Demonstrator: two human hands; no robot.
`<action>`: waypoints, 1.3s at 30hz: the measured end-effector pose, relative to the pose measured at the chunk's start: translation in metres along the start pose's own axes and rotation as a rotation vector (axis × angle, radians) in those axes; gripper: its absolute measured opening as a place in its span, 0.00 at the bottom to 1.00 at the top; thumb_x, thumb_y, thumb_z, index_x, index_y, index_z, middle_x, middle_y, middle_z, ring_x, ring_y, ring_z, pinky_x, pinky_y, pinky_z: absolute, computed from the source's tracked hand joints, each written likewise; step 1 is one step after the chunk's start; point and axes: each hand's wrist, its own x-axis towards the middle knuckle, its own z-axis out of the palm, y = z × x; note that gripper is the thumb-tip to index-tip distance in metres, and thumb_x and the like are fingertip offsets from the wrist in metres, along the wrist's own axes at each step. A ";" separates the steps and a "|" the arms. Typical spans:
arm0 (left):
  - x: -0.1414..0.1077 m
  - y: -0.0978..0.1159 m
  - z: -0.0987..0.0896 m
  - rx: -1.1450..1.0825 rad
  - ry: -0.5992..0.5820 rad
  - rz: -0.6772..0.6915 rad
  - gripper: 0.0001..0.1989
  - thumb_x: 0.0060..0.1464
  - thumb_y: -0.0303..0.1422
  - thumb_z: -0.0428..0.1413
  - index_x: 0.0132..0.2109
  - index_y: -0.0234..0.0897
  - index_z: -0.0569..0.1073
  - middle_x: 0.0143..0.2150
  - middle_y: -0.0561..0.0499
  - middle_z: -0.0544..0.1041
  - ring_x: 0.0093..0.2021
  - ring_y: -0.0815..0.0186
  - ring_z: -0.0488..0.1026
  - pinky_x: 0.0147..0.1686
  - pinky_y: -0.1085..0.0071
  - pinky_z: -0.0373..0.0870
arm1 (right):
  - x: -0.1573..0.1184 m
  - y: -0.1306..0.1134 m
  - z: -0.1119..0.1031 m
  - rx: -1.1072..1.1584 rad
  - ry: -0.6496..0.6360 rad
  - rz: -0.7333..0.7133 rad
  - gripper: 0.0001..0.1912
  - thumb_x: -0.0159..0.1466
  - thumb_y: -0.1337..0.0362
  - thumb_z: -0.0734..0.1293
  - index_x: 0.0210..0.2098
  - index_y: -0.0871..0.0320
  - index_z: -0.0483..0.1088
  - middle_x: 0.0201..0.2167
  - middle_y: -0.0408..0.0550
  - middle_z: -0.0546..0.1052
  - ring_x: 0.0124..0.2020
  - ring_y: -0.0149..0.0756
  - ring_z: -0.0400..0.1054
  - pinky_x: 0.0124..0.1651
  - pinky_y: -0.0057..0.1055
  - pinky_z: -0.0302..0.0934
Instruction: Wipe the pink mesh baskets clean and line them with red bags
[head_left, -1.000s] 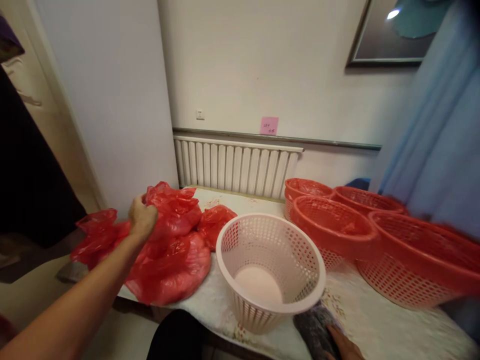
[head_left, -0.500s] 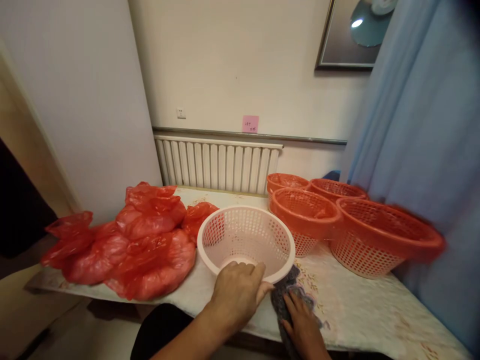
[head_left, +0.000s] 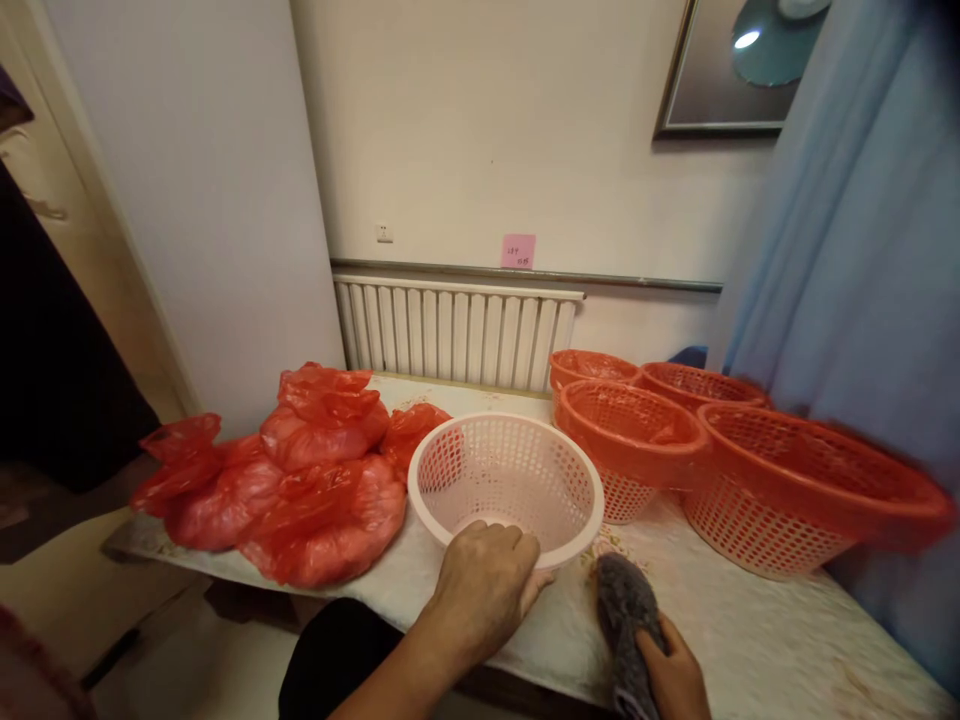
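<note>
My left hand (head_left: 491, 580) is closed over the near rim of a pale pink plastic basket (head_left: 581, 538), fingers inside and thumb outside. The basket stands on the cloth-covered table, and its inside shows no contents. To its right, my right hand (head_left: 670, 668) grips a dark grey cloth (head_left: 628, 605), which looks bunched and folded over on itself. Part of the cloth and the wrist run out at the bottom edge of the view.
Several filled red plastic bags (head_left: 322, 520) lie together on the left of the table. On the right stand several baskets lined with red bags (head_left: 772, 520), beside a blue curtain (head_left: 847, 300). A white radiator (head_left: 457, 330) runs along the wall behind.
My right hand, flat on the spread cloth before, now grasps it bunched, a little farther right. My left hand stays on the basket's rim. The whole view has shifted slightly.
</note>
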 end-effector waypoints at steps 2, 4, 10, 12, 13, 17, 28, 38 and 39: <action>-0.001 -0.001 0.001 -0.006 0.016 0.001 0.08 0.58 0.39 0.55 0.35 0.40 0.68 0.33 0.52 0.76 0.35 0.59 0.74 0.35 0.63 0.69 | -0.005 -0.027 -0.016 0.031 0.072 -0.007 0.27 0.49 0.47 0.64 0.41 0.61 0.74 0.37 0.51 0.79 0.43 0.49 0.72 0.42 0.36 0.67; -0.001 -0.001 0.002 -0.007 0.029 -0.002 0.08 0.58 0.39 0.55 0.35 0.40 0.68 0.33 0.52 0.76 0.35 0.59 0.73 0.35 0.63 0.69 | -0.014 -0.057 -0.030 0.019 0.175 -0.048 0.30 0.48 0.45 0.65 0.42 0.62 0.73 0.42 0.55 0.78 0.46 0.52 0.70 0.44 0.38 0.66; 0.001 0.000 -0.002 -0.015 0.035 -0.002 0.09 0.59 0.39 0.54 0.35 0.39 0.69 0.33 0.51 0.76 0.35 0.59 0.74 0.36 0.64 0.68 | -0.056 -0.139 -0.038 -0.043 0.265 -0.580 0.15 0.57 0.56 0.65 0.40 0.58 0.70 0.36 0.50 0.77 0.40 0.46 0.71 0.45 0.38 0.65; 0.001 0.000 -0.002 -0.019 0.039 -0.004 0.09 0.60 0.39 0.52 0.35 0.39 0.70 0.32 0.50 0.76 0.35 0.59 0.74 0.36 0.63 0.68 | -0.066 -0.160 -0.027 -0.037 0.292 -0.898 0.08 0.58 0.62 0.64 0.37 0.56 0.69 0.39 0.50 0.75 0.43 0.46 0.70 0.49 0.43 0.63; 0.000 -0.001 -0.001 -0.028 0.040 0.000 0.09 0.60 0.38 0.52 0.36 0.39 0.70 0.33 0.50 0.77 0.35 0.59 0.74 0.36 0.64 0.68 | -0.070 -0.169 -0.020 -0.055 0.271 -0.987 0.07 0.58 0.64 0.63 0.38 0.56 0.68 0.43 0.53 0.73 0.47 0.47 0.68 0.51 0.45 0.62; -0.003 -0.008 0.012 -0.065 0.074 0.001 0.04 0.55 0.28 0.53 0.33 0.36 0.73 0.31 0.47 0.77 0.33 0.59 0.73 0.35 0.64 0.68 | -0.075 -0.190 0.007 -0.203 -0.039 -1.231 0.25 0.60 0.69 0.61 0.58 0.60 0.59 0.61 0.60 0.61 0.61 0.50 0.56 0.59 0.51 0.55; 0.000 -0.010 0.012 -0.002 0.150 0.082 0.08 0.54 0.24 0.51 0.29 0.38 0.70 0.27 0.50 0.75 0.28 0.61 0.72 0.31 0.65 0.67 | -0.030 -0.178 0.027 -0.125 0.016 -1.486 0.19 0.60 0.67 0.58 0.50 0.57 0.65 0.39 0.51 0.72 0.41 0.42 0.66 0.46 0.45 0.59; -0.003 -0.026 0.008 0.037 0.130 0.168 0.08 0.58 0.25 0.50 0.31 0.39 0.68 0.26 0.52 0.74 0.27 0.62 0.69 0.29 0.67 0.61 | 0.010 -0.178 0.016 -0.043 -0.161 -1.358 0.11 0.63 0.69 0.55 0.38 0.57 0.68 0.28 0.46 0.68 0.33 0.38 0.63 0.40 0.40 0.57; -0.004 -0.033 0.008 0.031 0.135 0.184 0.09 0.58 0.25 0.49 0.31 0.39 0.68 0.26 0.53 0.73 0.27 0.63 0.69 0.29 0.67 0.60 | 0.013 -0.177 0.014 -0.016 -0.153 -1.336 0.10 0.63 0.69 0.55 0.37 0.57 0.67 0.28 0.46 0.68 0.33 0.38 0.63 0.40 0.40 0.57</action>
